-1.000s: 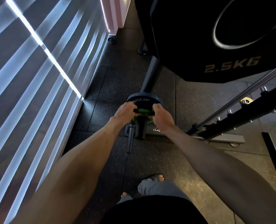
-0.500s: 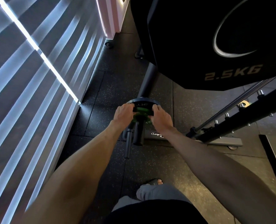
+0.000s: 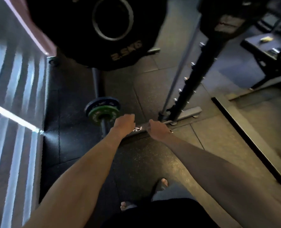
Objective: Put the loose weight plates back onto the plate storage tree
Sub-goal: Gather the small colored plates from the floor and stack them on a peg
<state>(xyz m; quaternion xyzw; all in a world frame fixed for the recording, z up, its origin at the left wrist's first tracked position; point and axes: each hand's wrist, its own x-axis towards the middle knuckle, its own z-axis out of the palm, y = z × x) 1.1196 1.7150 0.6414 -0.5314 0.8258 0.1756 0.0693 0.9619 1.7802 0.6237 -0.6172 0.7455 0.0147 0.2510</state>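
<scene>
A small green plate (image 3: 97,115) sits on a low peg of the plate storage tree, in front of a dark blue plate (image 3: 102,102). The peg's bare end (image 3: 104,127) sticks out toward me. My left hand (image 3: 125,121) hovers just right of the green plate, fingers loosely curled, holding nothing. My right hand (image 3: 157,130) is farther right over the tree's grey base bar (image 3: 188,111), also empty with loosely curled fingers. A big black plate marked 2.5KG (image 3: 80,32) hangs on an upper peg, close to the camera. The frame is blurred.
A ribbed wall with a bright light strip (image 3: 13,116) runs along the left. A black upright with pegs and a chrome rod (image 3: 184,66) rise on the right. A bench frame (image 3: 266,51) stands at the far right. Dark rubber floor mats (image 3: 144,162) lie under my feet.
Both hands have let go of the green plate, which now sits on the peg, and drawn back to the right. The camera has swung right and tilted.
</scene>
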